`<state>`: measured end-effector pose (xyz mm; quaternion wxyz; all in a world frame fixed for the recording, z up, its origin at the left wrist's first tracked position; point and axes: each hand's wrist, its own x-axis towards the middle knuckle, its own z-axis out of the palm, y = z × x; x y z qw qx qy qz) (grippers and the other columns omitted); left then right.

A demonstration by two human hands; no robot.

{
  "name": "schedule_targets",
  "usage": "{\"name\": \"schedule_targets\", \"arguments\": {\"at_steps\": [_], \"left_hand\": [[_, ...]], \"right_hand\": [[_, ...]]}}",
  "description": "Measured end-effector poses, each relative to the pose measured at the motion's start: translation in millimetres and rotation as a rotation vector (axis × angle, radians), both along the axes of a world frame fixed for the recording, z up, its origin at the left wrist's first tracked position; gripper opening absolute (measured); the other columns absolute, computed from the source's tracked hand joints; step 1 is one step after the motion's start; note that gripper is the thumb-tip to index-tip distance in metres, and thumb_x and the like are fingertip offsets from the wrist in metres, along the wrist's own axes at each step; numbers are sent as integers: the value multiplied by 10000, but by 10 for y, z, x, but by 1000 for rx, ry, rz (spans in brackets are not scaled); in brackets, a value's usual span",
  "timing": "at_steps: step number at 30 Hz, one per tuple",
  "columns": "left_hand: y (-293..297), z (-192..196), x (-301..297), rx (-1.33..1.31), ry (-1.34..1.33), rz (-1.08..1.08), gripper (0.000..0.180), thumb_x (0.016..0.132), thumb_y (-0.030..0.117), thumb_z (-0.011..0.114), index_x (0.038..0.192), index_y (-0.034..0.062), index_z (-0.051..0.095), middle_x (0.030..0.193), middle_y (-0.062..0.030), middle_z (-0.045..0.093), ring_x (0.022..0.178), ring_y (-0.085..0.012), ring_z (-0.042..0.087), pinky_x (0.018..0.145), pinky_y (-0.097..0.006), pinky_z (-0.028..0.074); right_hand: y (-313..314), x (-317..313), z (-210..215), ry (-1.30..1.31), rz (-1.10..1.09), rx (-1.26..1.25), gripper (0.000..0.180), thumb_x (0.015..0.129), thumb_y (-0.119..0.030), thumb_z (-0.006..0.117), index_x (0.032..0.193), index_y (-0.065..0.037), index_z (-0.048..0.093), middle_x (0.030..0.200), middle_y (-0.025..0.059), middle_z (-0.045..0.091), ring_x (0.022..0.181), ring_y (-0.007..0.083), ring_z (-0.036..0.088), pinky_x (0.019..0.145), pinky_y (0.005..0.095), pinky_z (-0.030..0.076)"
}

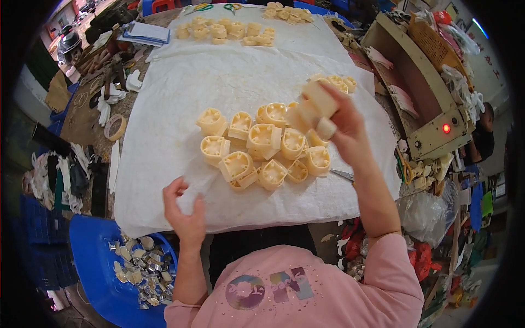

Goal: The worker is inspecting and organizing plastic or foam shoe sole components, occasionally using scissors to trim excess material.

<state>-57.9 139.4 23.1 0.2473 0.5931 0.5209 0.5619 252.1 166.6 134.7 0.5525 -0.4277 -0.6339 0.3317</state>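
In my raised right hand (344,117), above the right side of the pile, is a cream plastic shoe heel (319,98). Motion blurs it, so I cannot tell if there is a second one in the grip. A pale wrap covers one fingertip of that hand. My left hand (186,210) hovers over the near left part of the white-covered table (158,142), fingers curved and apart, holding nothing. Between and beyond my hands lies a pile of similar heels (263,139), many with their hollow, ribbed faces up. Farther right, partly behind my right hand, sits a smaller group (342,83).
More cream heels (219,30) stand at the table's far end, near green-handled scissors (232,7). Scissors (343,175) lie by my right forearm. A blue bin (93,262) of silvery pieces is at lower left. A metal machine (421,93) with a red light borders the right edge.
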Motion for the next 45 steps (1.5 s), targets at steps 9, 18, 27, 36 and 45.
{"name": "schedule_targets", "arguments": {"at_steps": [9,18,27,36,45], "left_hand": [[182,528,499,196,134,-275,568,633,0,759,1159,36,546,1140,-159,523,1016,-321,559,872,-389,485],[529,169,287,-38,-346,-317,533,696,-137,631,1197,13,529,1262,-132,518,1183,-220,501,1013,-316,402],[604,-99,402,33,105,-293,544,768,0,591,1294,7,450,1389,-185,414,1310,-360,361,1072,-394,321],[546,-129,402,31,-17,-319,513,842,145,566,1323,22,437,1427,-196,338,1346,-359,290,1099,-423,259],[664,28,352,112,492,-295,472,864,260,547,1291,66,497,1418,-121,391,1363,-295,269,1074,-457,203]], "right_hand": [[-191,-983,-44,-562,104,316,631,789,-106,720,1343,-85,419,1270,132,503,1152,263,517,965,355,428],[374,-903,-140,-230,-109,87,648,759,-141,756,1328,-139,446,1154,106,534,971,213,603,819,319,513],[794,-1012,-410,-711,-163,60,613,765,-141,729,1317,-140,464,1144,130,540,995,265,580,848,347,503],[794,-975,-489,-831,-50,-119,474,756,-8,554,1224,-66,499,1105,158,584,995,324,587,879,385,460],[760,-901,-498,-1233,-184,-18,230,818,-52,496,1042,-87,529,1092,104,607,1175,333,488,1000,661,161]]}}
